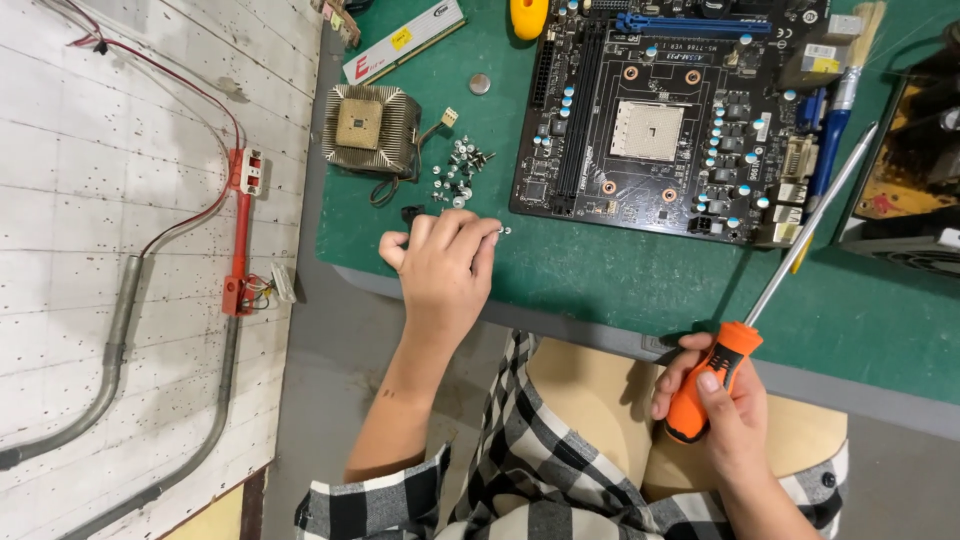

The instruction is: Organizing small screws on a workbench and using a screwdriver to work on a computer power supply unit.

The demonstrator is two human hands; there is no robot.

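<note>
Underneath, green mat [600, 290], grey floor [330, 350].

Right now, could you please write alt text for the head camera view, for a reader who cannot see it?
The left hand pinches a small silver screw on a green work mat while the right hand grips an orange-handled screwdriver. Beyond lie a black computer motherboard, a finned metal heatsink and loose screws.
</note>
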